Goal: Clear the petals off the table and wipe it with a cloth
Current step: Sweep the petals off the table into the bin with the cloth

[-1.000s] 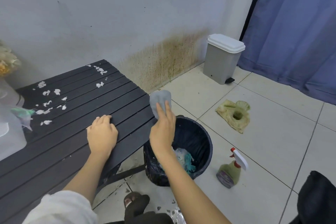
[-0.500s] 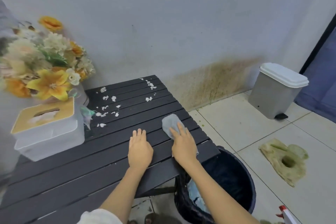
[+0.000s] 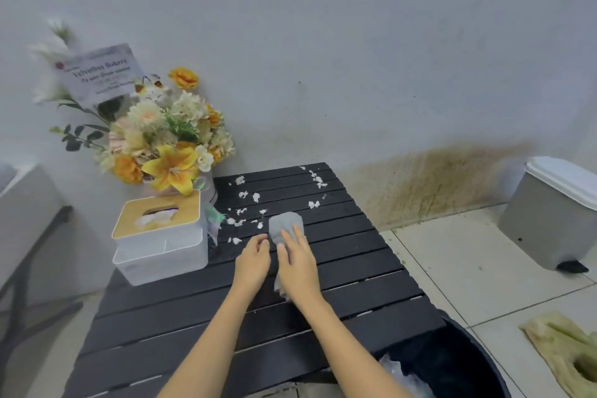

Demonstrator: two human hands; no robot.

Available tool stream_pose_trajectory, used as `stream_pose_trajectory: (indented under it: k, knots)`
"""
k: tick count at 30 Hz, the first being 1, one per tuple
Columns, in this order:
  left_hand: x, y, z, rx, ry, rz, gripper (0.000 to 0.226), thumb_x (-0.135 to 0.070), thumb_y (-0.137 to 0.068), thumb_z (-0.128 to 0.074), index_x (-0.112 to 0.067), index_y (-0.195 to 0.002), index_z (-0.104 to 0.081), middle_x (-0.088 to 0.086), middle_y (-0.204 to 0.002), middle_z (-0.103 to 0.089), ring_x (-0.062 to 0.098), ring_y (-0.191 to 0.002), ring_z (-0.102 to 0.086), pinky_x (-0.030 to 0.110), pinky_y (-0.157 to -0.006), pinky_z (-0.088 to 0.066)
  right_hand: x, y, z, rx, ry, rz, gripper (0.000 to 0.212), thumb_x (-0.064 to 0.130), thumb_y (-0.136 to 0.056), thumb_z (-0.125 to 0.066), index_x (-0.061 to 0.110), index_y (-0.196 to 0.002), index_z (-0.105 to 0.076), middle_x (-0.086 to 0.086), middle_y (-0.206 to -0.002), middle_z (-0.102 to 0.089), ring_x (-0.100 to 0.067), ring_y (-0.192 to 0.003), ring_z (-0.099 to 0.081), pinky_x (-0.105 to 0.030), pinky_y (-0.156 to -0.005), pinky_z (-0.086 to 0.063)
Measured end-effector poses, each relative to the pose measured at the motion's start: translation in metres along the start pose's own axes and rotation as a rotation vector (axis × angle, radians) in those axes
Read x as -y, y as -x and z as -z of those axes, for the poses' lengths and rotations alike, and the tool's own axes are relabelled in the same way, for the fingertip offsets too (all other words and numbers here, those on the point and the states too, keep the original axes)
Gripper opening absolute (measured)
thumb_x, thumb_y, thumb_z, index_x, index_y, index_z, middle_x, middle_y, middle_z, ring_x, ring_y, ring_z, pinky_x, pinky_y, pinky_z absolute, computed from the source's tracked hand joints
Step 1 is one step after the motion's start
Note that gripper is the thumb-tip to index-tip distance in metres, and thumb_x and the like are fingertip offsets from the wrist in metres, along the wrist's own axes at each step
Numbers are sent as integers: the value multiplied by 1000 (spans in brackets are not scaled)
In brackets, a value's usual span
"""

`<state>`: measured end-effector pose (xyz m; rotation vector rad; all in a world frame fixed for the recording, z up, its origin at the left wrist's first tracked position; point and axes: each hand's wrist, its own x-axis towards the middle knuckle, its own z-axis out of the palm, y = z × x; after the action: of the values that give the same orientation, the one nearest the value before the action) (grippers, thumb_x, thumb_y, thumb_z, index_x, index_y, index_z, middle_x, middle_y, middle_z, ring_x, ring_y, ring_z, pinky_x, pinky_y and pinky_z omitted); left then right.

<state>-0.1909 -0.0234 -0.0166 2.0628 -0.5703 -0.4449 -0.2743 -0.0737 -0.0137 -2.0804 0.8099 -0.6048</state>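
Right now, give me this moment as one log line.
right hand: presses cloth on table | left hand: beside it, holds nothing | petals: ahead, uncleared | bin: at table's right

The right hand (image 3: pixel 298 263) has slid the cloth (image 3: pixel 285 227) toward the petals (image 3: pixel 240 221).

Black slatted table (image 3: pixel 339 271), scattered with white petals (image 3: pixel 255 197) at the far end, tissue box (image 3: pixel 160 236), flower arrangement (image 3: pixel 168 145) and grey cloth (image 3: pixel 284 226) set on it

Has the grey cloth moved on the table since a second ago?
Yes. The grey cloth, under the right hand, went from the table's bin-side edge inward toward the petals.
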Motion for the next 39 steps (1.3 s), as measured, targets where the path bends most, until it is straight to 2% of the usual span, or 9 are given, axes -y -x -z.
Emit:
stream_pose_trajectory:
  k: [5, 8, 10, 13, 17, 24, 27, 33, 39]
  knots:
    - [36, 2, 6, 14, -187, 99, 48, -35, -97, -36, -5, -134, -41, 18, -140, -45, 33, -127, -41, 41, -108, -33, -13, 7, -6, 37, -201, -124, 36, 29, -99, -38, 17, -128, -57, -2, -155, -26, -18, -143, -23, -32, -112, -26]
    - [42, 9, -21, 38, -506, -14, 69, -43, -95, -39, -2, -146, -18, 17, -154, -17, 32, -138, -22, 36, -115, -21, -38, 1, 0, -96, -121, -249, 37, 22, -100, -36, 12, -129, -55, -10, -150, -35, -24, -142, -26, -36, -114, -24]
    - [39, 9, -31, 8, -614, -154, 57, -30, -98, -36, -4, -146, -19, 14, -152, -22, 30, -131, -30, 32, -108, -27, -43, -9, 2, -122, -125, -297, 36, 18, -99, -36, 9, -129, -54, -12, -148, -39, -26, -141, -27, -38, -115, -26]
    - [39, -5, -19, -155, -475, -180, 42, -9, -96, -35, -9, -138, -34, 7, -133, -48, 25, -116, -40, 29, -95, -39, -38, -28, 0, -95, -99, -268, 37, 16, -99, -37, 7, -133, -48, -12, -148, -38, -25, -143, -23, -39, -116, -23]
    - [57, -45, 9, -414, -491, -21, 59, -2, -90, -43, -3, -145, -20, 9, -141, -41, 24, -126, -38, 29, -105, -36, -52, -49, -12, -81, 91, -237, 42, 20, -100, -33, 8, -140, -37, -8, -151, -34, -23, -146, -13, -37, -120, -10]
    - [53, -82, -24, -233, -602, -28, 54, -18, -97, -36, -4, -146, -19, 20, -151, -23, 31, -138, -27, 32, -112, -27, -71, -59, -30, -198, 300, -210, 47, 26, -98, -34, 14, -143, -32, -1, -154, -28, -17, -146, -13, -31, -120, -7]
    - [47, -73, -28, -82, -448, -198, 40, -10, -95, -36, -11, -136, -36, 12, -130, -50, 29, -119, -48, 35, -98, -42, -70, -60, -29, -204, 306, -209, 47, 24, -98, -34, 14, -144, -31, 0, -154, -29, -16, -146, -15, -30, -120, -8]
    - [40, -105, 7, -469, -203, 38, 52, 0, -92, -38, -13, -142, -35, 17, -121, -57, 31, -109, -55, 34, -80, -43, -72, -62, -27, -200, 287, -206, 46, 23, -97, -35, 18, -143, -33, 3, -154, -28, -12, -146, -14, -28, -119, -6]
    - [26, -140, -17, -296, -424, 49, 57, -2, -87, -44, -7, -142, -27, 14, -136, -45, 27, -126, -41, 31, -100, -39, -71, -70, -31, -198, 293, -234, 45, 25, -97, -35, 24, -142, -32, 8, -155, -23, -9, -146, -10, -29, -119, -2]
